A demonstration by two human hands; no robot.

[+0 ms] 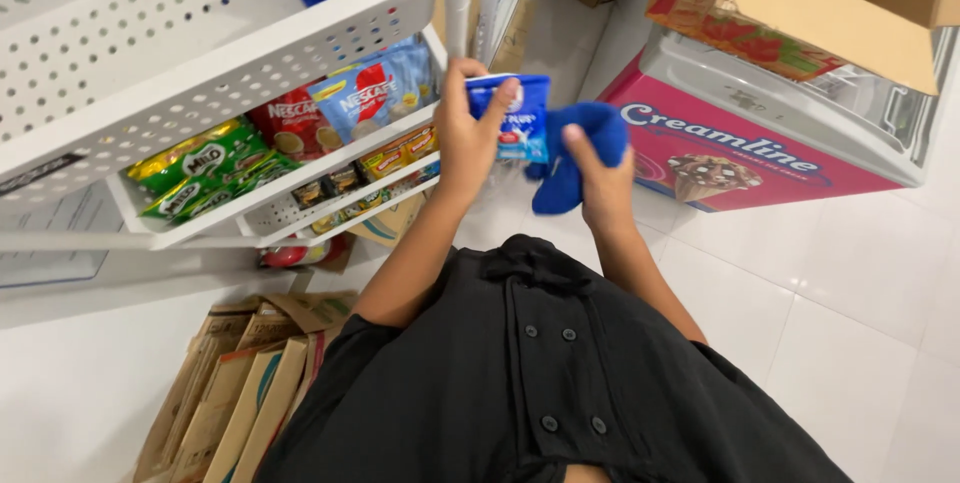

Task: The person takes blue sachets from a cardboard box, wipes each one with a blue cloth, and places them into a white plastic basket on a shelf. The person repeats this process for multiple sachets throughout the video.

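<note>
Left hand (466, 138) holds one blue packet (522, 119) — right hand (603, 183), one blue cloth (585, 148).

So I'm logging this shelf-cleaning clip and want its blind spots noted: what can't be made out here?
Head view only:
- Blue packet: the left hand covers its left part.
- Blue cloth: partly bunched under the right hand.
- Lower shelf packets: too small and shadowed under the upper shelf.
- Cardboard box: cut off by the top edge; contents mostly unseen.
- Flattened cartons: partly hidden by the black shirt.
</note>
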